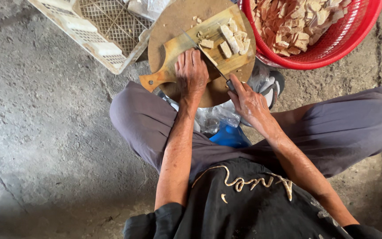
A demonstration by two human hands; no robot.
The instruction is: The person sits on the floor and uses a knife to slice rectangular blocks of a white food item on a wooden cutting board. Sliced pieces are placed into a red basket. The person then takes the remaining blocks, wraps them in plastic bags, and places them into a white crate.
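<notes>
My left hand (192,71) lies flat on a wooden cutting board (186,42), fingers together, pressing down near the knife. A knife (206,55) with a dark handle is gripped in my right hand (249,102); its blade slants across the board. Pale cut pieces (234,40) lie on the far right part of the board, with one piece (207,43) just beyond my left fingertips. The board rests on a round wooden block (169,22).
A red mesh basket (345,44) full of pale cut slices stands at the top right. A white plastic crate (98,31) lies at the top left. Clear plastic bags and a blue object (228,135) sit between my knees. Rough concrete floor surrounds everything.
</notes>
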